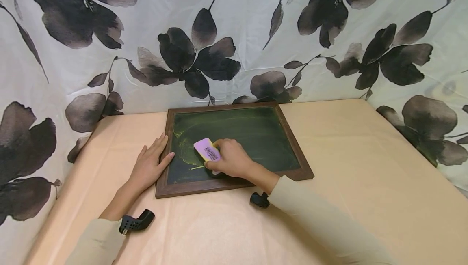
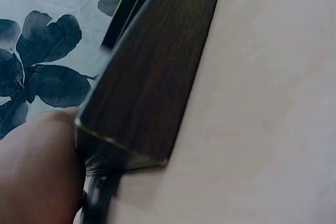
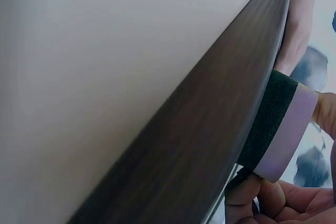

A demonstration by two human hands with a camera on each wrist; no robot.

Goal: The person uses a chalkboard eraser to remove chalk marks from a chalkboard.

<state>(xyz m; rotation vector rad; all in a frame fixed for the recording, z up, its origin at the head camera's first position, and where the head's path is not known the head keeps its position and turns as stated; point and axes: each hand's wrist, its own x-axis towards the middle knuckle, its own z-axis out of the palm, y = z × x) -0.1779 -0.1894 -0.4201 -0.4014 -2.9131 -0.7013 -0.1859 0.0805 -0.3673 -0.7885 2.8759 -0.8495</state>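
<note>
A chalkboard [image 1: 237, 131] in a brown wooden frame lies on the table. My right hand [image 1: 234, 157] grips a chalkboard eraser [image 1: 207, 150] between thumb and fingers, over the board's lower left part. The eraser has a lilac top with a printed label; in the right wrist view its dark green felt [image 3: 270, 114] faces the board. Yellow chalk marks [image 1: 184, 157] and smears show around it. With fingers extended, my left hand [image 1: 148, 167] rests along the left side of the frame [image 1: 166, 159]. The left wrist view shows part of this hand [image 2: 42, 166] beside the frame's corner [image 2: 131, 129].
A peach cloth covers the table [image 1: 347, 143] around the board. White fabric with dark flowers [image 1: 256, 33] hangs behind and at both sides. Each wrist bears a black device, one on the left [image 1: 137, 221] and one on the right [image 1: 259, 200].
</note>
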